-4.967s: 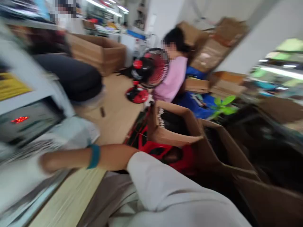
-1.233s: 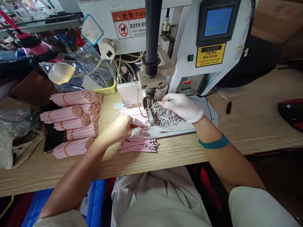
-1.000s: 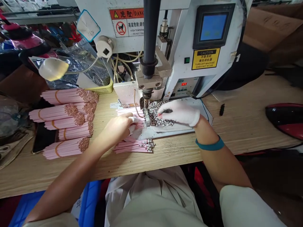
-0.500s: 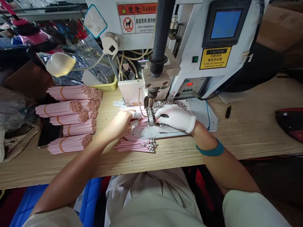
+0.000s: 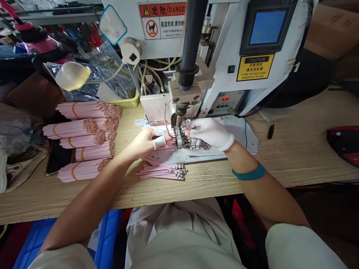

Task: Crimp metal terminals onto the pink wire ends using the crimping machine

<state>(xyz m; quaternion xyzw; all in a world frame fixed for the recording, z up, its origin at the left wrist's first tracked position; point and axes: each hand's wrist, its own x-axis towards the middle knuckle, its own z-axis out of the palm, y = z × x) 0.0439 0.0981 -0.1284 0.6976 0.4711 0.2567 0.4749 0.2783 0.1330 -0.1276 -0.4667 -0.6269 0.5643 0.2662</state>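
Observation:
My left hand [image 5: 146, 142], with white covers on thumb and forefinger, is closed at the left side of a small metal fixture [image 5: 178, 139]. Its fingertips pinch at the pink wires [image 5: 165, 147] there; which strand they grip is hard to see. Over a pile of small metal connector pieces [image 5: 196, 142], right of the fixture, my gloved right hand [image 5: 211, 133] has thumb and fingers pressed together. Whatever is between those tips is too small to make out. The soldering head [image 5: 181, 108] stands directly above the fixture, between both hands.
Pink wires with connector ends [image 5: 162, 172] lie by the near edge of the white base plate [image 5: 241, 130]. Banded wire bundles [image 5: 81, 144] are stacked at left. A lamp [image 5: 71, 76] and yellow basket [image 5: 126, 103] stand behind them. A hot-machine warning sign [image 5: 162, 22] faces me.
My right hand has lifted slightly up and right from the fixture, uncovering more of the connector pile. My left hand has shifted slightly, its thumb straighter. The red display reading has changed.

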